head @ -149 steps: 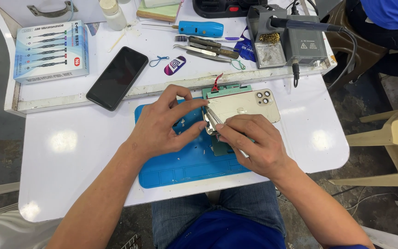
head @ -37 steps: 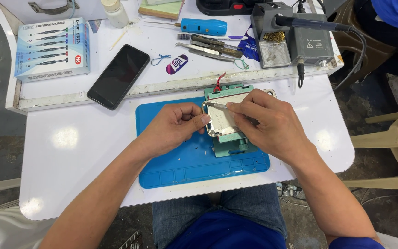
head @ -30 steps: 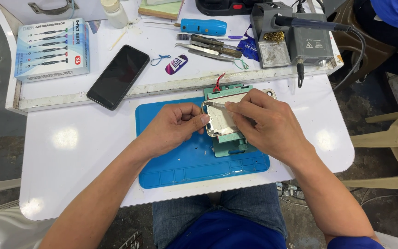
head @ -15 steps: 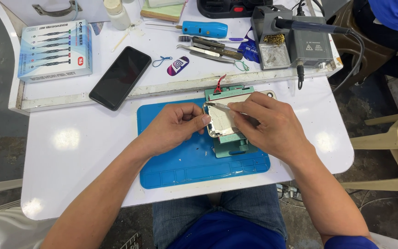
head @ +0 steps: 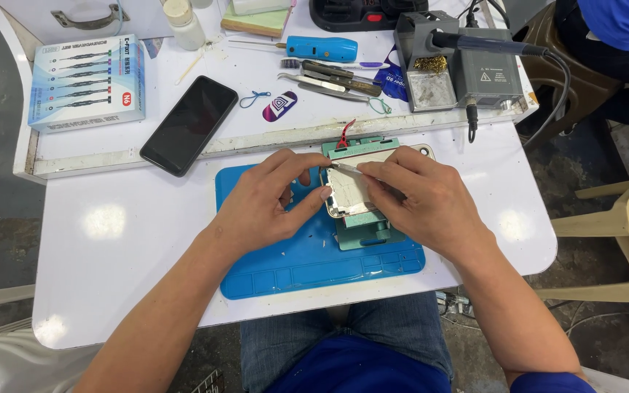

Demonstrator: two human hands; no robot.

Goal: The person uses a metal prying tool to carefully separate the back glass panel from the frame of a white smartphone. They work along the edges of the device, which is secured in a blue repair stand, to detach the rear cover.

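Metal tweezers (head: 345, 168) pinched over flat pale phone (head: 354, 193).

Before us, our glossy white table (head: 132, 240), matt blue rubbery mat (head: 285, 255), glossy black phone glass (head: 189, 124), shiny metal tweezers (head: 343, 167).

The mat (head: 285, 255) is bright blue, the clamp (head: 362, 225) on it pale green with a red tab (head: 345, 134). The table (head: 125, 240) is white, the phone (head: 189, 124) black, the screwdriver (head: 322, 49) blue and the station (head: 485, 69) grey.
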